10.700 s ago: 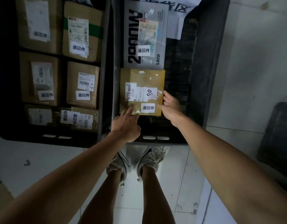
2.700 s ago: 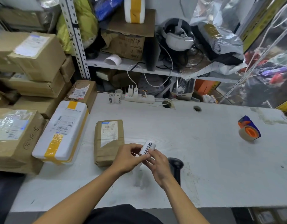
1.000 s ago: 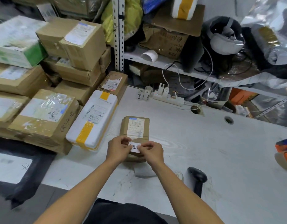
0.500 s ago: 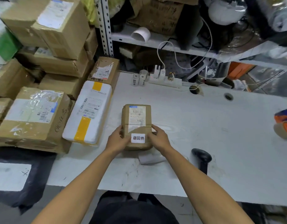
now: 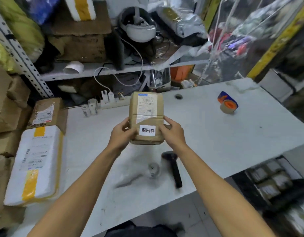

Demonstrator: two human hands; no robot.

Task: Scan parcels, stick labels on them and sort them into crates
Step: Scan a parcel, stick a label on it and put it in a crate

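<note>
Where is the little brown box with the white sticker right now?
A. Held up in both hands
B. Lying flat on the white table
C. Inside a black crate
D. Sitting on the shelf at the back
A: the left hand and the right hand grip the sides of the brown box, which is lifted above the white table, with its white sticker facing up.
</note>
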